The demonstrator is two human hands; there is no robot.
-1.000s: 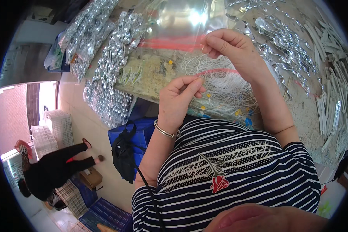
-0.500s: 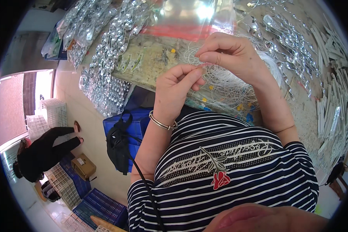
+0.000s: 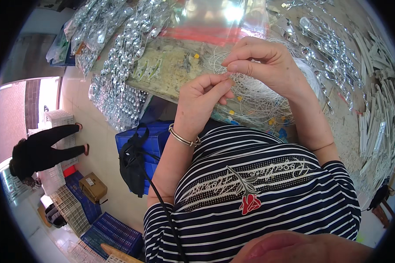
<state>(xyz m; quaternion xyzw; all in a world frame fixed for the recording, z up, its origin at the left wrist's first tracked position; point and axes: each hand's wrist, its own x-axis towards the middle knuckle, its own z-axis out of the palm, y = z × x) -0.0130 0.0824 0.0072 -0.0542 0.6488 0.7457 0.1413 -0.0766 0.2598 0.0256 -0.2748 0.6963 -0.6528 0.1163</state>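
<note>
My left hand [image 3: 202, 98] and my right hand [image 3: 263, 65] meet just above the near edge of the worktable [image 3: 177, 72]. Thumb and forefinger are pinched together on each hand, with the two pinches only a little apart. Whatever lies between the fingertips is too fine to make out. Under and behind my right hand spreads a loose tangle of thin white line [image 3: 263, 103]. Strands of it pass close to the fingers of both hands. On the table left of my hands lie small green-and-white pieces [image 3: 149, 70].
Strings of shiny silver discs [image 3: 123, 74] hang over the table's left edge; more silver strands [image 3: 329, 52] lie at right. Clear plastic bags [image 3: 206, 22] lie at the back, grey-white strips [image 3: 377, 114] far right. A blue crate [image 3: 151, 151] stands below. At left, a person [image 3: 44, 151] walks.
My hands stay almost in place, both still pinched. The person at the left has moved a little farther toward the left, with legs in a new stride.
</note>
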